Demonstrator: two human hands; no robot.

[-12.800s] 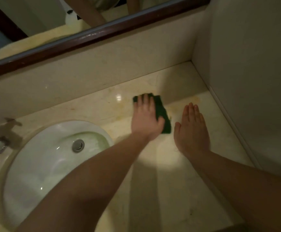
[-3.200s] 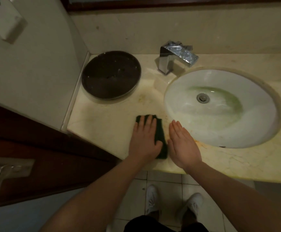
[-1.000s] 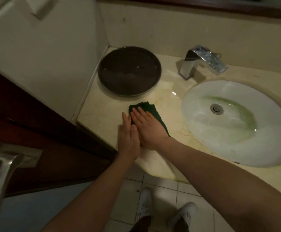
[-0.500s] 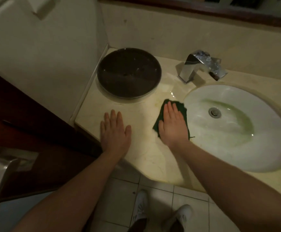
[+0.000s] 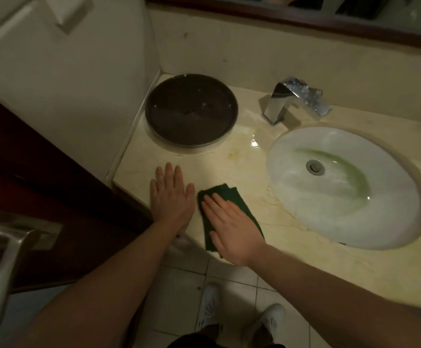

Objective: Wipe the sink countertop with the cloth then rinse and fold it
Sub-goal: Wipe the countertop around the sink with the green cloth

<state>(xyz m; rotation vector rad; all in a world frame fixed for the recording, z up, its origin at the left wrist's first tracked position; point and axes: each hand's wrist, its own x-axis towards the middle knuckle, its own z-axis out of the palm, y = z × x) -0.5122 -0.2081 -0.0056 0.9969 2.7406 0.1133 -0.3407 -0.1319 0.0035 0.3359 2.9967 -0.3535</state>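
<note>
A dark green cloth [image 5: 225, 194] lies flat on the beige marble countertop [image 5: 229, 159], near its front edge and left of the sink. My right hand [image 5: 232, 227] presses flat on the cloth, fingers straight and pointing up-left, covering most of it. My left hand [image 5: 171, 197] rests flat on the bare counter just left of the cloth, fingers spread, holding nothing. The white oval sink [image 5: 292, 217] with its metal drain [image 5: 315, 167] lies to the right.
A round dark tray [image 5: 190, 109] stands in the back left corner by the wall. A chrome faucet [image 5: 292, 99] sits behind the sink. A small wet patch glints on the counter between them. A door handle [image 5: 1, 272] is at lower left; tiled floor and white shoes lie below.
My right hand has slid the cloth from beside the sink rim back toward the front edge and leftward. My left hand stays flat on the counter, and the cloth is now close beside it.
</note>
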